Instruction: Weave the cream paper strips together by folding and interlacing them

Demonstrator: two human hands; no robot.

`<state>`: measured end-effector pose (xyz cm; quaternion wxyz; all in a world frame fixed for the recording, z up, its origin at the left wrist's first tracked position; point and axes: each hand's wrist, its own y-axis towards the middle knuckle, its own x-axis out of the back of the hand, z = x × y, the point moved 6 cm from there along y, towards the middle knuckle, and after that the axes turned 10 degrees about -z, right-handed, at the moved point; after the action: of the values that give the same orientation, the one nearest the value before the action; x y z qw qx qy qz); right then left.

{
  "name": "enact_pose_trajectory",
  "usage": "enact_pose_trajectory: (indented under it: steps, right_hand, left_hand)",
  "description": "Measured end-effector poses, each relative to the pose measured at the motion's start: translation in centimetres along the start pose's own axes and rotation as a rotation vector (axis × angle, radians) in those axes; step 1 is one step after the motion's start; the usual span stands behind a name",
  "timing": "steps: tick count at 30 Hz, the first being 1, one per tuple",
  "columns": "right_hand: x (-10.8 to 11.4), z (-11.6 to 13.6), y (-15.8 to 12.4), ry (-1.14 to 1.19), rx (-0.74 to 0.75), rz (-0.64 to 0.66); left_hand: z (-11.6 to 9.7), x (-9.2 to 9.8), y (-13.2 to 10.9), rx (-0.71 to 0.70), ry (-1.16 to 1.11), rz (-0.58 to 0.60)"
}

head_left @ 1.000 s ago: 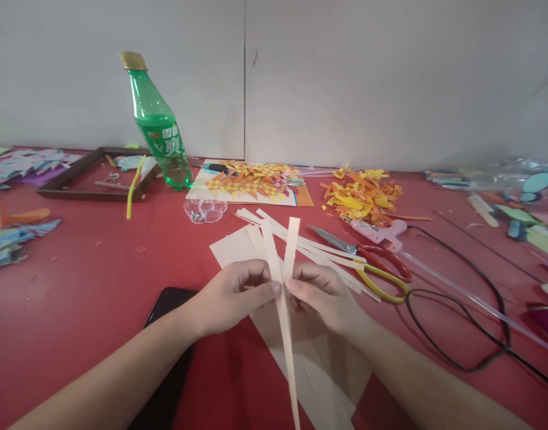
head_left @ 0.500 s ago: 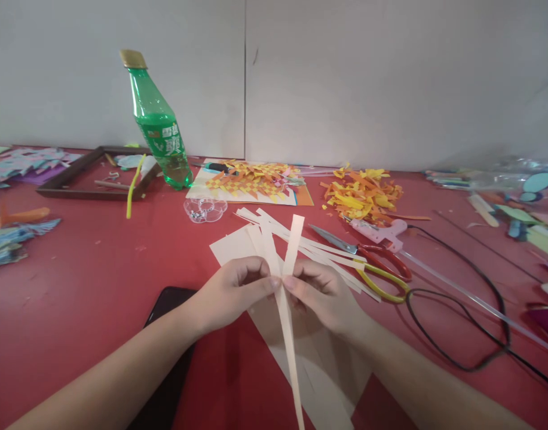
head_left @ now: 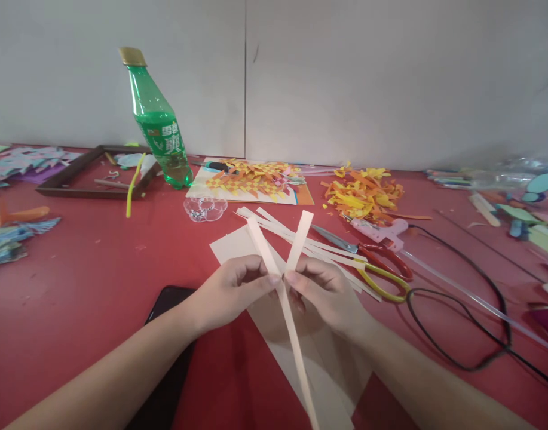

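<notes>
A long cream paper strip (head_left: 295,343) is pinched between my two hands, its two upper ends apart in a V and its long tail hanging toward me. My left hand (head_left: 240,289) is closed with thumb and fingers on the left arm of the V. In the thumb and fingers of my right hand (head_left: 325,292) is the right arm of the V. The fingertips of both hands almost meet at the crossing, which they partly hide. Below them lies a cream paper sheet (head_left: 274,325), and several loose paper strips (head_left: 327,249) rest just beyond.
Scissors (head_left: 385,280) and a pink glue gun (head_left: 381,232) with a black cord lie to the right. Yellow and orange paper scraps (head_left: 363,194) are piled behind. A green bottle (head_left: 159,131) stands by a dark frame (head_left: 89,194). A black phone (head_left: 166,358) lies under my left forearm.
The upper ends of the strip have spread wider, the left one leaning further left and the right one further right. The hanging tail has swung slightly right. My hands stay nearly in place.
</notes>
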<state>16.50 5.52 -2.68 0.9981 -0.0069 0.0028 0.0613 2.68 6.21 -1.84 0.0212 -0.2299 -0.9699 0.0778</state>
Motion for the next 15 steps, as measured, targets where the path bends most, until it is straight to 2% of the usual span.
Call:
enact_pose_trajectory:
  steps: [3, 5, 10, 15]
  right_hand:
    - [-0.1, 0.2, -0.1, 0.033, 0.009, 0.017]
    - [-0.2, 0.0, -0.1, 0.077, -0.02, 0.032]
    - [-0.5, -1.2, -0.2, 0.23, -0.156, 0.098]
    - [-0.7, -1.2, -0.2, 0.216, -0.173, 0.102]
  left_hand:
    - [-0.2, -0.8, -0.2, -0.018, -0.061, 0.116]
    - [-0.3, -1.0, -0.3, -0.023, -0.085, 0.15]
    - [-0.6, -1.2, -0.2, -0.024, -0.12, 0.139]
    - [-0.6, -0.9, -0.2, -0.023, -0.076, 0.104]
